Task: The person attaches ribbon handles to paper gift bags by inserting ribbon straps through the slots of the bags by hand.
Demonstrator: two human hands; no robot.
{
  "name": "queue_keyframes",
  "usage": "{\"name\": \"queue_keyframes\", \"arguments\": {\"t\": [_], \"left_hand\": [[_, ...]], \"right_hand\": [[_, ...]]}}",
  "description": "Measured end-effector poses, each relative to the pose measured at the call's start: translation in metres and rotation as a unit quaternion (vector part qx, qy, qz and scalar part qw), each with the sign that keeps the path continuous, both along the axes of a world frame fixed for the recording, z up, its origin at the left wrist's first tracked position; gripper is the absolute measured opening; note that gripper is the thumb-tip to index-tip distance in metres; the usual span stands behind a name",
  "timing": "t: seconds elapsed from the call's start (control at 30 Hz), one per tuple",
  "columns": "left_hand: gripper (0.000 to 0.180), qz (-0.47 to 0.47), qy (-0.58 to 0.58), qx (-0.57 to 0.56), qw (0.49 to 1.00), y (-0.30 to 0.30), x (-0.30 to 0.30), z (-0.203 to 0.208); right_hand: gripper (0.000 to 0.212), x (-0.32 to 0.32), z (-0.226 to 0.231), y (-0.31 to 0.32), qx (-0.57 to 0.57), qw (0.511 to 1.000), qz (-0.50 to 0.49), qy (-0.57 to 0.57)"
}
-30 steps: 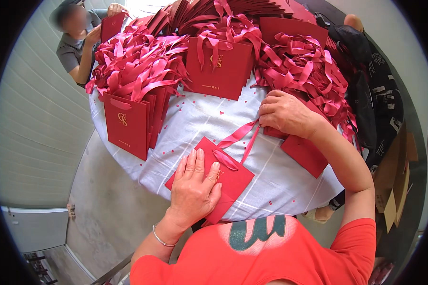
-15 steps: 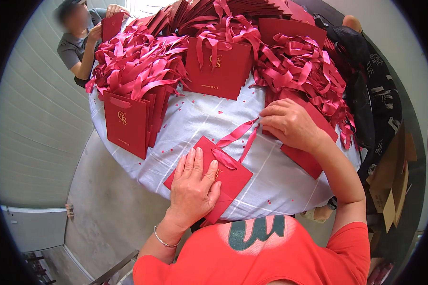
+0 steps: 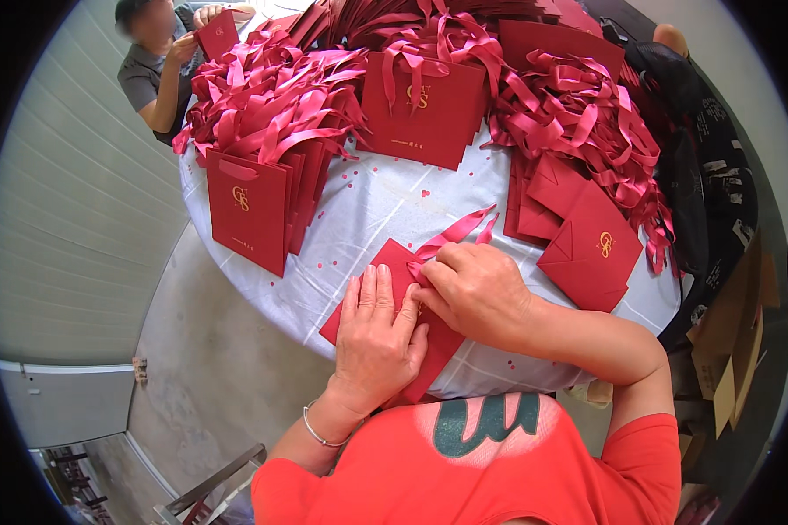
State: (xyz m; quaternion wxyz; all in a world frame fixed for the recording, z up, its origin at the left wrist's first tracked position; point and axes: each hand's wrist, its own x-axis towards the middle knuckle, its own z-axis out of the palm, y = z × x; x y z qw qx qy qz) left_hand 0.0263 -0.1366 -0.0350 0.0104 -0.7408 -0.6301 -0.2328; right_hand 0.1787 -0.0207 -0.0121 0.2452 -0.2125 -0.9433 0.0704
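Observation:
A flat red paper gift bag (image 3: 392, 262) lies on the white tablecloth (image 3: 372, 206) near the table's front edge. My left hand (image 3: 375, 337) presses flat on the bag, fingers spread. My right hand (image 3: 477, 289) rests on the bag's upper part, its fingertips pinching the red ribbon (image 3: 457, 232) that runs out toward the upper right.
Piles of finished red bags with ribbon handles cover the table: a stack at the left (image 3: 249, 210), one at the back centre (image 3: 425, 105), folded flat bags at the right (image 3: 591, 245). Another person (image 3: 162, 61) sits at the far left holding a bag. Cardboard boxes (image 3: 727, 350) stand at the right.
My right hand has come back from the pile of flat bags at the right and now sits on the bag under my left hand, holding the ribbon.

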Motion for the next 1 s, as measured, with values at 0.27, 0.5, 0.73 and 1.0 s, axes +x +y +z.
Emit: {"name": "queue_keyframes", "arguments": {"t": [0.27, 0.5, 0.73, 1.0], "left_hand": [[0.045, -0.002, -0.012, 0.018, 1.0, 0.001, -0.002, 0.0], [0.042, -0.014, -0.015, 0.023, 1.0, 0.004, -0.004, 0.0], [0.042, -0.018, -0.013, 0.026, 0.999, 0.005, -0.002, 0.002], [0.044, -0.02, 0.0, -0.012, 1.0, 0.004, 0.001, 0.009]], "right_hand": [[0.018, -0.012, -0.004, 0.002, -0.018, 0.998, -0.048, -0.029], [0.018, -0.011, -0.013, 0.009, 0.006, 1.0, -0.013, 0.003], [0.018, -0.006, -0.016, 0.01, 0.04, 0.999, 0.008, 0.009], [0.019, 0.0, -0.013, 0.018, -0.043, 0.998, 0.028, 0.02]]}}
